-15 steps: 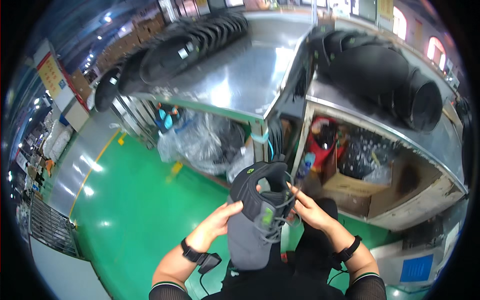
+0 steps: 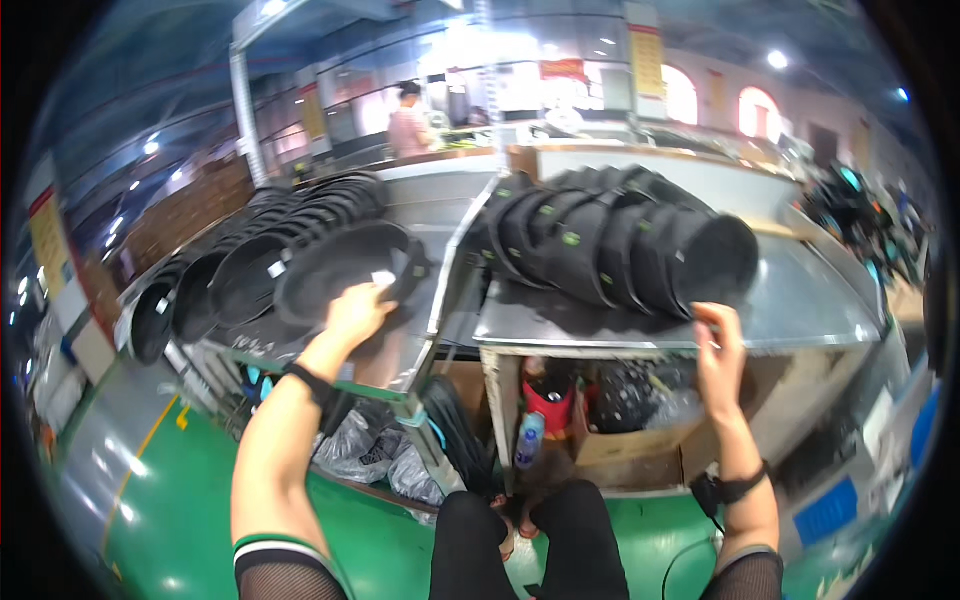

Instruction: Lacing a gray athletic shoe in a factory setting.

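My left hand (image 2: 360, 314) reaches to the near rim of the front shallow black oval tub (image 2: 345, 262), beside a small white label. Its fingers look curled and pressed together at that rim, though blur hides the exact grip. Behind it lean several more black tubs (image 2: 240, 275) in a nested row. Raised on the other side, my right hand (image 2: 720, 350) has bent fingers held apart, with nothing in them. It is close to the lower edge of a row of deeper black round tubs (image 2: 570, 245) with small green marks; I cannot tell whether they touch.
Two metal-topped tables (image 2: 820, 295) carry the tubs. Below are plastic bags (image 2: 360, 445), a cardboard box (image 2: 625, 445), a red object (image 2: 550, 410) and a blue bottle (image 2: 528, 445). Another person (image 2: 408, 125) stands far back. A blue panel (image 2: 832, 515) lies at right.
The grey and black shoe that was between both hands is no longer in view. My hands have parted and reached forward, the left to the oval tub. The view has tilted up.
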`<control>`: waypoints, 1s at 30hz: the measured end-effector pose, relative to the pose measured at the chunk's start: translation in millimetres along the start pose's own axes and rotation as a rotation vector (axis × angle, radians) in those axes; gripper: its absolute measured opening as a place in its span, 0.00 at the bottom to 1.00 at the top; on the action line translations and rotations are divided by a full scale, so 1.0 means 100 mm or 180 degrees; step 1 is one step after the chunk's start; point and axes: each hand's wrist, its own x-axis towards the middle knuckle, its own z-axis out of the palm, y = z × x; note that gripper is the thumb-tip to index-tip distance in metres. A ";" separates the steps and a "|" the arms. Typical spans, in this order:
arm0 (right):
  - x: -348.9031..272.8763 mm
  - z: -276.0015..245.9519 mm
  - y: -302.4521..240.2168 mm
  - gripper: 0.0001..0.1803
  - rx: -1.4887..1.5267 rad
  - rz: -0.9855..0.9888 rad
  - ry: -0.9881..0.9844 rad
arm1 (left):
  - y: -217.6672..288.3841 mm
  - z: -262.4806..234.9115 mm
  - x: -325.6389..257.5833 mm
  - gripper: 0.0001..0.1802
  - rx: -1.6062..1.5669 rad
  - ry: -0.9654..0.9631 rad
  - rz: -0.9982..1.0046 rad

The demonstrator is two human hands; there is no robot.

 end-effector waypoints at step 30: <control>0.38 -0.35 1.59 0.35 -0.0354 0.1762 -0.0802 | -2.51 -0.18 0.31 0.37 -0.1778 0.0306 -0.0497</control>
